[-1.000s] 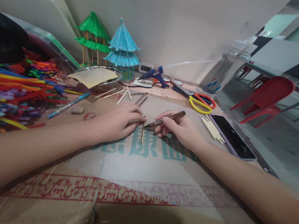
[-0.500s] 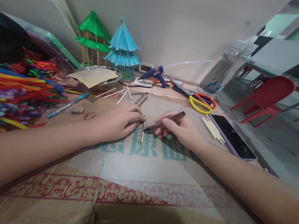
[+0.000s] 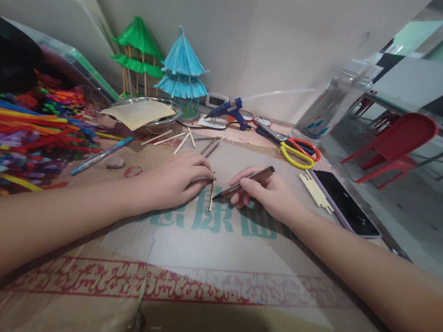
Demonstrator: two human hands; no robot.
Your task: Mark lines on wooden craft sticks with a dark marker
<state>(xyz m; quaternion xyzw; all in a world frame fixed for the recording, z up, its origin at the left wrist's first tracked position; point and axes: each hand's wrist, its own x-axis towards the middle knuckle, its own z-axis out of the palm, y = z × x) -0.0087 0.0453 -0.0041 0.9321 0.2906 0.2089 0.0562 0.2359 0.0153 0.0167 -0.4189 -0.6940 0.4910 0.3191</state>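
Note:
A thin wooden stick (image 3: 211,197) lies on the cardboard sheet (image 3: 211,251) in front of me. My left hand (image 3: 175,179) pins the stick's top end down with its closed fingers. My right hand (image 3: 267,190) is wrapped round a brown marker (image 3: 243,183), and the marker's tip touches the stick near its lower part.
Several loose sticks (image 3: 186,141) lie further back. Pipe cleaners (image 3: 15,135) are heaped at the left beside a blue pen (image 3: 101,155). A bowl (image 3: 147,114), two model pagodas (image 3: 182,72), a glue gun (image 3: 228,112), scissors (image 3: 298,151), flat sticks (image 3: 315,191) and a phone (image 3: 344,202) surround the hands.
The marker tip has slid a little down along the stick, toward me. My left hand has stayed put on the stick.

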